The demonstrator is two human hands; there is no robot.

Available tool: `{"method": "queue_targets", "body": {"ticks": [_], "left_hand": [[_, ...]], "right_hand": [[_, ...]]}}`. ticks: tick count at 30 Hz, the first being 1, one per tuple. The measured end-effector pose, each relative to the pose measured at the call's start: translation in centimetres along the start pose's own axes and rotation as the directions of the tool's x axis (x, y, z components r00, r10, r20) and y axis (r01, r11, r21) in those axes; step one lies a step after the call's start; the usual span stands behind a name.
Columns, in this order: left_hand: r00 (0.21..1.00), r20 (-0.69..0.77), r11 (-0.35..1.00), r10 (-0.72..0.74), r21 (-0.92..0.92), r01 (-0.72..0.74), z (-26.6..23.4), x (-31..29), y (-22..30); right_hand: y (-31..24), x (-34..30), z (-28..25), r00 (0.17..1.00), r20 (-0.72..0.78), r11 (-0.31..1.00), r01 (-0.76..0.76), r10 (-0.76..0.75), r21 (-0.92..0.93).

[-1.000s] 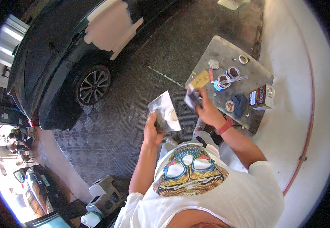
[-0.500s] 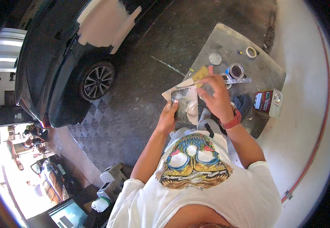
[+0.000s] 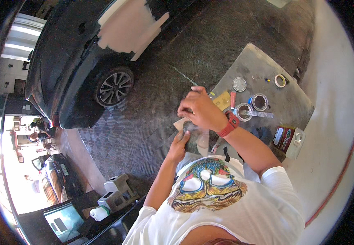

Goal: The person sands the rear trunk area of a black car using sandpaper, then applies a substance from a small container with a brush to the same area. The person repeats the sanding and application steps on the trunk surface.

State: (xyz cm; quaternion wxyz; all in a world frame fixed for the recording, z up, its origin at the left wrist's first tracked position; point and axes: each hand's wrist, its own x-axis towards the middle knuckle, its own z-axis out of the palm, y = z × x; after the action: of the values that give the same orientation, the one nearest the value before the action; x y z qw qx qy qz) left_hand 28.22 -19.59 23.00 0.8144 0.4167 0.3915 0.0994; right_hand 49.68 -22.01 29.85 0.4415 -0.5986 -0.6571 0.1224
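Note:
My left hand (image 3: 177, 148) grips the near left edge of a grey, smeared mixing board (image 3: 191, 143), its thumb on the top face. A mound of pale beige paste (image 3: 202, 141) sits on the board's right side. Above the far part of the board is my right hand (image 3: 203, 109), its fingers curled downward; what they hold, if anything, is hidden. A beige flat edge (image 3: 179, 123) sticks out beneath those fingers. On the table just beyond lie a yellow flat sheet (image 3: 221, 101) and a red-handled tool (image 3: 233, 98).
On the grey table (image 3: 254, 61) stand open tins (image 3: 260, 101), a round lid (image 3: 239, 84), a metal strip (image 3: 262, 114), a tape roll (image 3: 280, 80) and a dark red can (image 3: 283, 138). A dark car (image 3: 75, 77) with a beige-patched panel stands left; a white wall is right.
My right hand has swung left and over the board, from beside its right edge, and now covers its far part. My left hand keeps its hold on the board. The whole view has shifted slightly.

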Motion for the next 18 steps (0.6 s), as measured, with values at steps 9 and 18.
{"method": "queue_targets", "body": {"ticks": [9, 18], "left_hand": [[0.987, -0.142, 0.973, 0.082, -0.203, -0.11, -4.7, -0.4, 1.5], [0.974, -0.219, 0.971, 0.058, -0.215, -0.106, -9.1, 1.1, 3.0]], "right_hand": [[2.5, 4.8, -1.7, 0.759, -0.641, 0.993, -0.091, 0.115, 0.07], [11.8, -14.3, 8.5, 0.55, 0.229, 0.515, -0.834, 0.803, 0.199]]}}
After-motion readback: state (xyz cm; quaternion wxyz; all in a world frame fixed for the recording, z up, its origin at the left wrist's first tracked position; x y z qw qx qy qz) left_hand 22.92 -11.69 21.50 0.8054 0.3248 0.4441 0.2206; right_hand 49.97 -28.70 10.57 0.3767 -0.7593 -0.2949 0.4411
